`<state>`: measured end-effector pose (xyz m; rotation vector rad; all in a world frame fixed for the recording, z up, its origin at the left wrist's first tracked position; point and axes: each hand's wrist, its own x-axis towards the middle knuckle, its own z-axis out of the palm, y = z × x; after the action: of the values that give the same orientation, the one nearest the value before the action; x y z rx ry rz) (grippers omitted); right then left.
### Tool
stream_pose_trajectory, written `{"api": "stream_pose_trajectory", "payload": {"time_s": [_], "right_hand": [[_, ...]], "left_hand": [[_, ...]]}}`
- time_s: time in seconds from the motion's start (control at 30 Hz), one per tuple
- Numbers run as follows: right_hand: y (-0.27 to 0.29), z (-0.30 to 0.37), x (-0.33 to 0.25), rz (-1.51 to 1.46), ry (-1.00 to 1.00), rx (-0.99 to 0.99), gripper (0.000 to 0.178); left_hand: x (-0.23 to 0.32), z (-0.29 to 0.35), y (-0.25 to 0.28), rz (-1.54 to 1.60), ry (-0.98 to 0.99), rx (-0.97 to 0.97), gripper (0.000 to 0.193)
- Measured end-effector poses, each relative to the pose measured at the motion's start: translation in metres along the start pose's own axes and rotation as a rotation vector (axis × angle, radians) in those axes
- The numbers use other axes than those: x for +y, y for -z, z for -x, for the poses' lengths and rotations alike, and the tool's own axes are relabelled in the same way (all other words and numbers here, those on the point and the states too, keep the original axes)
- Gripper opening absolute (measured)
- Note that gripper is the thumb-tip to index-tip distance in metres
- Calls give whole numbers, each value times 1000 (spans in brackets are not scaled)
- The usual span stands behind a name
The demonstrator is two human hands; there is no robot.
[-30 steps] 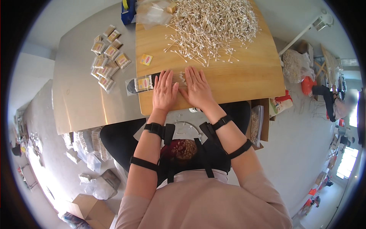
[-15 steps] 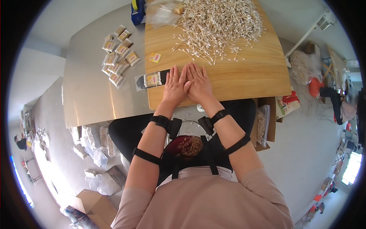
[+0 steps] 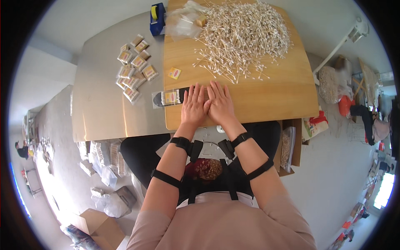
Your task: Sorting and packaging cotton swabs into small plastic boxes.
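My left hand point(image 3: 194, 104) lies flat on the wooden board, its fingers stretched out over the right end of a black strip point(image 3: 182, 95). Beside it, its thumb side touching the left, my right hand point(image 3: 221, 102) is flat too, fingers extended. Thin brown sticks point(image 3: 206, 94) show between the two hands; the rest of them is covered. On the strip's left part sits a row of cotton swabs with a yellow and white card point(image 3: 170, 97), partly inside a clear plastic bag point(image 3: 156, 100). A loose yellow card point(image 3: 174, 73) lies just beyond.
A large heap of cotton swabs point(image 3: 250, 37) covers the far part of the wooden board point(image 3: 266, 98). Packed swab bundles point(image 3: 138, 62) lie on the metal table point(image 3: 100, 91) at left. A blue tape dispenser point(image 3: 157, 21) and clear bags point(image 3: 181, 23) stand far left of the heap.
The whole view has shifted slightly, so the table sits lower in the picture. Both hands stay flat side by side over the strip, with hardly any movement against the board.
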<state>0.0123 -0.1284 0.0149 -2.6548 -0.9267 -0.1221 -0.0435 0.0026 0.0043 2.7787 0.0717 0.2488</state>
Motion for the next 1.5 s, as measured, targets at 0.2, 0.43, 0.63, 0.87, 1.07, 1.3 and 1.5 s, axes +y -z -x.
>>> {"api": "stream_pose_trajectory", "payload": {"time_s": [0.2,0.43,0.63,0.87,1.07,1.3,1.5], "right_hand": [[-3,0,4,54,39,62,56],[0,-3,-3,66,-18,-12,60],[-2,-4,0,75,15,37,61],[0,1,-2,57,11,26,60],[0,0,1,43,18,54,60],[2,-4,-1,40,1,15,58],[-1,-2,6,65,40,28,59]], "left_hand": [[3,-4,3,23,-2,16,61],[-20,11,9,66,95,263,58],[-60,23,37,-126,138,52,60],[-87,23,40,-75,110,83,60],[-82,22,42,-172,113,-39,61],[-24,-4,21,115,91,-30,59],[-3,-9,1,-110,50,-41,62]]}}
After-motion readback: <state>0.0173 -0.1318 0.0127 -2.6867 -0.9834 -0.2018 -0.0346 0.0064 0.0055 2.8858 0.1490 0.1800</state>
